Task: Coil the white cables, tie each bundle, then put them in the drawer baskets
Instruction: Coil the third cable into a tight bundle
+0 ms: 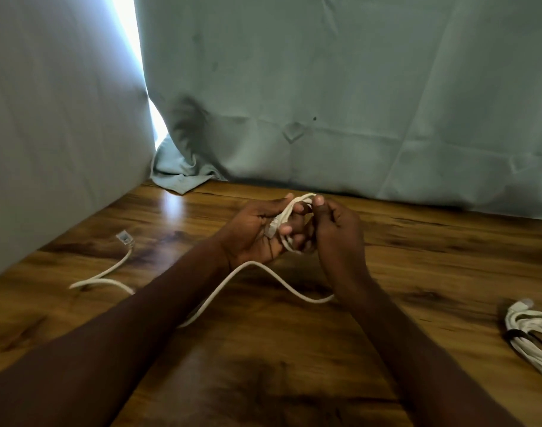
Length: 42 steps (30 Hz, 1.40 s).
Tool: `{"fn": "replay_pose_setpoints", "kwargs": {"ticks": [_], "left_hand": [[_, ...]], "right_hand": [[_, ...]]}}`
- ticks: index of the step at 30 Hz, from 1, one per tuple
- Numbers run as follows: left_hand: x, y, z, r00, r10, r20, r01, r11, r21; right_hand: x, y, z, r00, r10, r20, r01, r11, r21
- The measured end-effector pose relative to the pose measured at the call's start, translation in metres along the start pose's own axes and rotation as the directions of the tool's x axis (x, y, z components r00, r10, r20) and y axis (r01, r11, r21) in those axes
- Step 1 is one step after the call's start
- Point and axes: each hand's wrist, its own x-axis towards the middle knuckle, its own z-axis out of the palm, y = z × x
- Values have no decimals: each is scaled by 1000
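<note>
Wooden table [263, 349] (curtain [356, 87] behind): tied bundle [531, 337] right of hands [297, 229].

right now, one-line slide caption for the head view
Both hands coil a white cable over a wooden table.

The cable [257, 266] is showing white against a worktop [417, 257] that is glowing warm brown with dark, streaky wood grain. A coiled bundle [531, 337] is lying white with a dark band round it. Pale grey-green cloth [325, 87] is hanging behind.
</note>
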Motion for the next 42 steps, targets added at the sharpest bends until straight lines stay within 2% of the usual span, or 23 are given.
{"fn": "replay_pose_setpoints", "kwargs": {"ticks": [6,10,13,15,18,19,21,23,25,27,29,31,32,34,37,39,42], "left_hand": [[1,-8,-2,999,-14,31,13,999,30],[3,-10,1,999,6,42,-6,1000,11],[6,-11,-3,999,28,36,-26,998,-49],[8,-8,-9,996,76,40,-71,989,-131],[4,5,-21,977,210,48,-182,925,-334],[2,10,-23,968,251,20,-220,882,-416],[-2,20,-22,942,299,-154,-335,798,-501],[-4,27,-22,875,339,-346,-475,740,-476],[-5,30,-24,816,367,-446,-557,704,-440],[-5,31,-25,768,418,-486,-612,702,-364],[-3,30,-26,734,473,-488,-620,760,-196],[4,23,-23,727,517,-451,-491,852,185],[7,17,-21,737,539,-408,-394,833,389],[11,4,-21,771,564,-294,-253,696,673],[6,0,-27,805,580,-121,-115,354,928],[1,6,-33,815,574,-85,-27,183,983],[-5,17,-38,817,571,-80,55,62,997]], "right_hand": [[-4,-3,-2,993,19,-115,-47,968,-245],[1,-7,-7,987,50,-151,-95,946,-309],[6,-13,-12,977,209,-44,-211,976,-50],[5,-17,-12,943,321,89,-331,933,139],[1,-12,-10,912,309,269,-359,919,162],[0,-10,-9,897,299,325,-363,918,157],[-7,-10,-4,855,304,420,-383,916,116],[-16,-15,5,819,307,486,-325,944,-47],[-23,-20,14,799,310,516,-256,951,-174],[-27,-26,18,771,343,537,-286,939,-191],[-30,-32,18,736,367,569,-324,929,-181],[-31,-35,17,709,356,609,-336,929,-152],[-31,-36,16,697,353,624,-353,926,-130],[-30,-36,12,655,372,658,-437,897,-73],[-29,-37,6,521,403,752,-670,740,67],[-29,-36,4,463,409,786,-806,562,182],[-26,-36,3,440,367,820,-889,305,341]]}}
